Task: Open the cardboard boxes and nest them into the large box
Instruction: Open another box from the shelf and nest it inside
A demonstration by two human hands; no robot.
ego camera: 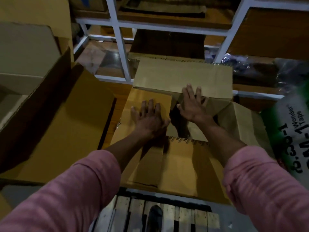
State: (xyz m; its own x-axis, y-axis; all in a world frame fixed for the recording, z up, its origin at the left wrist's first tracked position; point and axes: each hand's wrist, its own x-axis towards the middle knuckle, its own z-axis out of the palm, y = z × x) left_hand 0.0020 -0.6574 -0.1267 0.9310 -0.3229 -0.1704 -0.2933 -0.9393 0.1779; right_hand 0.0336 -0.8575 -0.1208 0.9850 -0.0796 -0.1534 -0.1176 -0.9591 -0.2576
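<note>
Looks like a storeroom / packing area, dimly lit: white metal shelving (120, 41) stacked w/ flat cardboard, open cardboard boxes (55, 124) all around, wooden pallet (167, 216) on floor, bagged packing-tape rolls (291, 131) at right.

A cardboard box (168, 156) sits in the middle of the head view with its flaps partly folded, and both hands lie flat on it with fingers spread: the left hand (150, 117) presses the left flap (147, 99), the right hand (192, 104) presses at the fold of the far flap (182, 77). Pink sleeves (70, 195) cover both forearms. A larger open box (55, 124) stands just to the left, a white shelf frame (120, 46) stacked with cardboard rises behind, a green-and-white tape package (291, 131) lies at the right, and wooden pallet slats (158, 216) show below.
</note>
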